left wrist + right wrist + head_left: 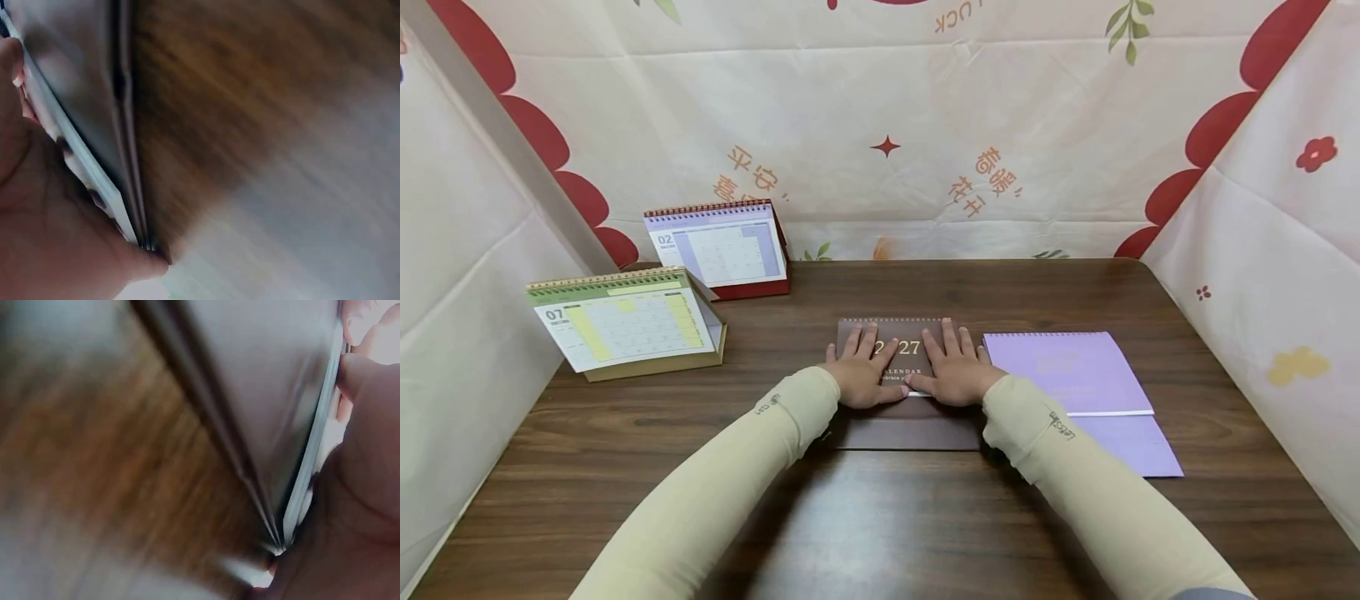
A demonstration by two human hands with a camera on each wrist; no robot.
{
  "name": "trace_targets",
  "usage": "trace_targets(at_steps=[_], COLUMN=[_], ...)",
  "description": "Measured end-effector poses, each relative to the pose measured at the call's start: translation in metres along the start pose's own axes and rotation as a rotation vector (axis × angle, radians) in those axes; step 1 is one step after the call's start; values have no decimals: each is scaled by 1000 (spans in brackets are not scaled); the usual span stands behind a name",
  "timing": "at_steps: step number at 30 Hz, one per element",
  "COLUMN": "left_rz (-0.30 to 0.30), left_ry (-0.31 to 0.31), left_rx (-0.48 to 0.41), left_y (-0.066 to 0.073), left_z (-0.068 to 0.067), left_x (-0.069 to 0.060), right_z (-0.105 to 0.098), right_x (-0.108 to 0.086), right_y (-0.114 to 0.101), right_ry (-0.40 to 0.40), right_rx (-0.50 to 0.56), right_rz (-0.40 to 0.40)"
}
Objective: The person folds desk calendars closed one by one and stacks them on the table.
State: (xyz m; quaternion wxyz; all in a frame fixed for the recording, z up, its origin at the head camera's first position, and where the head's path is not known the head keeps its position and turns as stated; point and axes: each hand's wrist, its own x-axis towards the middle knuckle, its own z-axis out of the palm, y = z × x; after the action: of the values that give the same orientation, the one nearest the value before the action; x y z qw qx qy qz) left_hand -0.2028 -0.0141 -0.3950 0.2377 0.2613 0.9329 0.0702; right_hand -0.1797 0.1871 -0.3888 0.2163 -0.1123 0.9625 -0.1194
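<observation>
Desk calendar in brown (910, 356) lies directly beneath left hand (861, 377) and right hand (961, 377), equally near; binding crosswise at far edge; fingers straight, spread, grasping nothing.

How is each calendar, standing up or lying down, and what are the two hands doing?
Brown calendar: lying down, cover up, under both hands.
Purple calendar: lying down, cover up.
Green-topped calendar: standing, showing page 07.
Red-based calendar: standing, showing page 02.
Left hand: fingers spread, resting on the brown calendar.
Right hand: fingers spread, resting there too.
</observation>
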Motion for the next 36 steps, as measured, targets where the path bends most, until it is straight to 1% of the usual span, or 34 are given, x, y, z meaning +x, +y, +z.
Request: trace_targets(at_steps=[1, 3, 4, 6, 7, 8, 10, 11, 12, 14, 15, 17, 18, 19, 22, 25, 27, 29, 32, 35, 36], left_rz=[29, 115, 148, 184, 181, 162, 65, 10, -45, -134, -163, -192, -194, -190, -180, -177, -183, -189, -188, -170, -160], left_ry=[33, 137, 196, 325, 386, 439, 501, 511, 496, 430, 393, 329, 308, 299, 298, 296, 300, 307, 313, 323, 330], left_rx=[-33, -126, -179, -277, -316, -351, -399, -406, -407, -401, -401, -404, -411, -414, -452, -541, -620, -695, -808, -913, -934], left_y=[-2, -9, -13, -22, -27, -31, -37, -39, -40, -41, -41, -41, -40, -39, -37, -38, -38, -37, -34, -30, -29], left_z=[-2, -4, -7, -11, -12, -14, -17, -17, -16, -14, -13, -11, -10, -9, -8, -7, -7, -8, -11, -14, -15], left_x=[-1, -3, -5, -8, -10, -13, -20, -24, -27, -33, -35, -38, -39, -40, -41, -42, -43, -45, -48, -49, -49], right_z=[-1, -4, -6, -10, -12, -14, -17, -19, -20, -21, -22, -21, -21, -21, -19, -19, -19, -19, -21, -23, -23], right_x=[-1, -4, -5, -10, -12, -15, -18, -20, -20, -21, -20, -19, -18, -18, -17, -20, -22, -25, -28, -29, -30], right_y=[2, 7, 9, 13, 15, 17, 20, 21, 22, 24, 24, 23, 23, 23, 25, 28, 30, 30, 28, 26, 26], right_ry=[28, 111, 158, 243, 276, 296, 291, 273, 250, 200, 181, 167, 166, 170, 177, 163, 157, 177, 235, 299, 313], right_rx=[30, 85, 111, 154, 172, 176, 180, 178, 183, 190, 194, 195, 197, 192, 193, 258, 336, 401, 473, 500, 507], right_rz=[-21, -44, -46, -30, -14, 6, 49, 66, 83, 113, 119, 113, 107, 95, 68, 64, 67, 70, 70, 65, 62])
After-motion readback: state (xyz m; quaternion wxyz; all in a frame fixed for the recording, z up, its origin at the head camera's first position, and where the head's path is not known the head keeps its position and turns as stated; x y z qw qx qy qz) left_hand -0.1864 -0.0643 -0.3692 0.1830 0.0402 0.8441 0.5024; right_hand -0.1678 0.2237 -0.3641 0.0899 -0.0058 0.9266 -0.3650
